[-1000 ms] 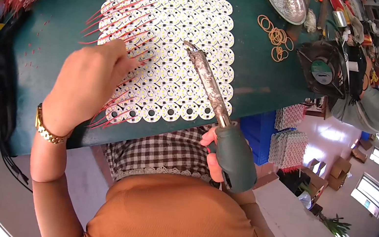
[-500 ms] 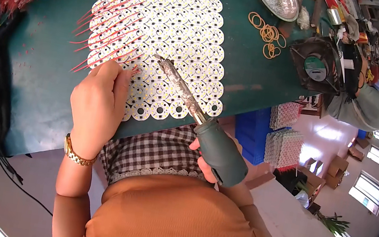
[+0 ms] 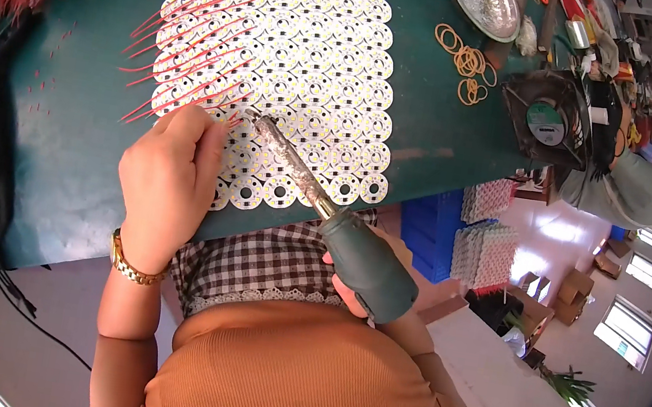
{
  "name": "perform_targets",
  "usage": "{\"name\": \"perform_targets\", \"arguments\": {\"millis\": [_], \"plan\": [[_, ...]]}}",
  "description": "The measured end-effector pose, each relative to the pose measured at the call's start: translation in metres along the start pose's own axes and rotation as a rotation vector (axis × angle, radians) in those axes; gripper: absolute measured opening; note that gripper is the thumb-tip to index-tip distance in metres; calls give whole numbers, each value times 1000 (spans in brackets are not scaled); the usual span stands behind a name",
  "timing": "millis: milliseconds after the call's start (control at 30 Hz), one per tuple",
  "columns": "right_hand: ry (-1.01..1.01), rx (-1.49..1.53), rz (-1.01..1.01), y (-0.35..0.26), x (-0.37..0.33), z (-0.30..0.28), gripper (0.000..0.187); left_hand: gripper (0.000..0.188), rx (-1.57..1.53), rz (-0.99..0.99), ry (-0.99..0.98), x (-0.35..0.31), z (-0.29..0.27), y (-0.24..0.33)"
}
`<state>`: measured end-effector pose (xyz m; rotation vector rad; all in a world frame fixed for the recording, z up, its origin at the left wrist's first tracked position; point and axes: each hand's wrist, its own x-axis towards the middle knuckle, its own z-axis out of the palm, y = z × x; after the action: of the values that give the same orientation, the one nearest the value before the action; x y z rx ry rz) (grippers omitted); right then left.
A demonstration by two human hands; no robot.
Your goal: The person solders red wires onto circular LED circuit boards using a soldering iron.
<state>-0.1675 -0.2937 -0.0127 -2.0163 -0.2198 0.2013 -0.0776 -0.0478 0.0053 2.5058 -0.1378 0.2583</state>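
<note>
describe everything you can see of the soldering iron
The soldering iron has a thick, dark grey-green handle that looks like plastic, and a mottled, worn metal-looking shaft, shinier beside the handle, ending in a narrow, darker tip. It slants across the picture, handle at lower right, tip toward upper left. The right hand grips the handle. The tip is over the white round circuit boards, near the left hand; whether it touches a board is unclear.

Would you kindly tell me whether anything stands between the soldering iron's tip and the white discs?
Nothing visible does: the soldering iron in the right hand has its tip over the white discs. The left hand is just left of the tip, apparently not blocking it.
</note>
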Motion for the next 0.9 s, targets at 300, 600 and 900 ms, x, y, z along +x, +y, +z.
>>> {"name": "perform_targets", "arguments": {"millis": [300, 600, 900], "plan": [[-93, 348, 805, 16, -7, 3, 53, 22, 55, 35, 20, 1, 1, 1], [27, 152, 237, 18, -16, 16, 45, 20, 89, 20, 15, 2, 2, 3], [98, 105, 92, 2, -4, 10, 24, 19, 89, 19, 24, 1, 3, 2]]}}
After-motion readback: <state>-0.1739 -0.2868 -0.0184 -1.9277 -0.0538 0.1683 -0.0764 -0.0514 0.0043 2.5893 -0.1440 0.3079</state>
